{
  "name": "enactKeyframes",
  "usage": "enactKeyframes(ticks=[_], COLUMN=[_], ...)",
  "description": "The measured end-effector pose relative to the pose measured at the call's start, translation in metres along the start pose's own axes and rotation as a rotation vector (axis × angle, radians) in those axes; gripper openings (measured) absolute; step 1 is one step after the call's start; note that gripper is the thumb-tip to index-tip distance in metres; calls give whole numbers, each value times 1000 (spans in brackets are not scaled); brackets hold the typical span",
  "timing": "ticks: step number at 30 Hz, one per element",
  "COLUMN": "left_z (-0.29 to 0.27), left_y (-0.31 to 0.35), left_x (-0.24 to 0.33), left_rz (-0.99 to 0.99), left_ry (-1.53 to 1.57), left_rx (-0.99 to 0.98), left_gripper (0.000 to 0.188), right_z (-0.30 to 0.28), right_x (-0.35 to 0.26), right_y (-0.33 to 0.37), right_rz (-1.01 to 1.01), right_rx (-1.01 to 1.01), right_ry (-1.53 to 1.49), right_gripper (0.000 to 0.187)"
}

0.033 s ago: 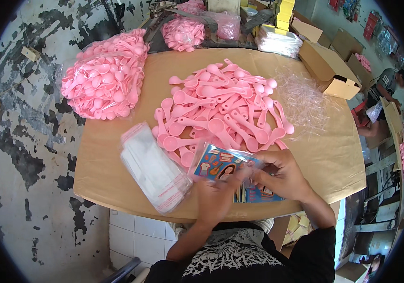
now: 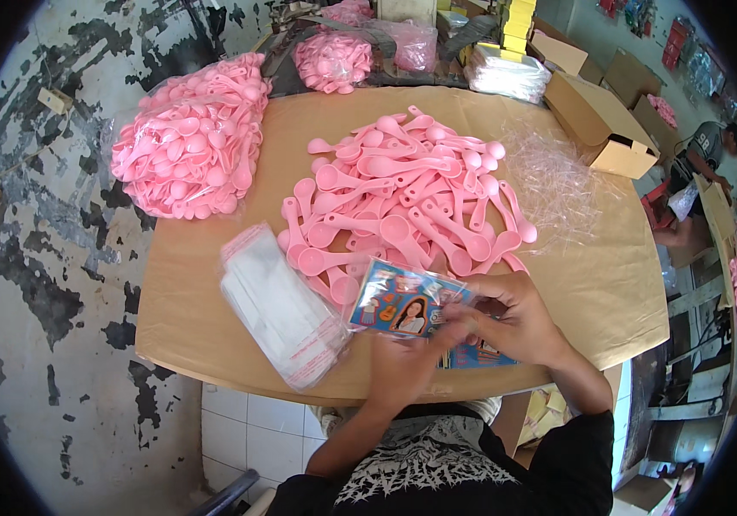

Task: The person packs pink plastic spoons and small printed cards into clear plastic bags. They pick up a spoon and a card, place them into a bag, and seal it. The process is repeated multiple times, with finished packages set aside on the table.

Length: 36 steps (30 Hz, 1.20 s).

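Between my hands, above the table's near edge, is a blue printed card (image 2: 379, 303) with small coloured pictures, inside a clear plastic bag. My left hand (image 2: 404, 365) grips it from below, its fingers partly behind the card. My right hand (image 2: 519, 320) pinches the right end, thumb and fingers together. Under my right hand, partly covered, lies a stack of similar blue cards (image 2: 482, 355). To the left is a stack of clear, flat plastic bags (image 2: 278, 301) with pinkish printed edges. Just beyond my hands spreads a pile of pink plastic scoops (image 2: 403, 198).
A large bag of pink scoops (image 2: 192, 142) stands at the table's far left, a smaller bag (image 2: 332, 62) behind. Crumpled clear plastic (image 2: 553, 185) lies on the right, near an open cardboard box (image 2: 601, 125). Another person (image 2: 706, 163) sits at far right.
The bagged card has tilted to show more of its printed face. My left hand has shifted slightly right and down; my right hand stays nearly in place.
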<state>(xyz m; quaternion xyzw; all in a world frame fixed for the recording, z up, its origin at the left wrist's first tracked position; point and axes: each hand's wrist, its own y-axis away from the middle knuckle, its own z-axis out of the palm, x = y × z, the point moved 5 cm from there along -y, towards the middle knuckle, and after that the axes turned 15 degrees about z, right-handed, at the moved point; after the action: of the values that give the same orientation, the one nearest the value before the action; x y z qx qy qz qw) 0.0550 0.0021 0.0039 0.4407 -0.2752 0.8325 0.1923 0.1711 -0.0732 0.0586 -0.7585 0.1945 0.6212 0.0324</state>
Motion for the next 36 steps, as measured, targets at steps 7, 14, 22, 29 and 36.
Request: enactKeyframes(ticks=[7,14,22,29,36], left_z=[-6,-1,-20,-33,-29], left_y=[6,13,-15,-14,-17], left_x=[12,6,22,18,23], left_rz=[154,111,403,389,381], left_ry=[419,122,402,284,294], left_rx=[-137,-301,-66,30,18], left_gripper=[64,52,47,64,66], right_z=[4,13,-42,-54,-62], right_x=[-6,-8,-16,13,16], right_y=[-1,-3,-65,-89,-85], right_rz=[-172,-106,-221,63,-57], right_rx=[-63,-191,51,113,116], right_ry=[124,144,580,869,790], right_gripper=[13,19,27,31,25])
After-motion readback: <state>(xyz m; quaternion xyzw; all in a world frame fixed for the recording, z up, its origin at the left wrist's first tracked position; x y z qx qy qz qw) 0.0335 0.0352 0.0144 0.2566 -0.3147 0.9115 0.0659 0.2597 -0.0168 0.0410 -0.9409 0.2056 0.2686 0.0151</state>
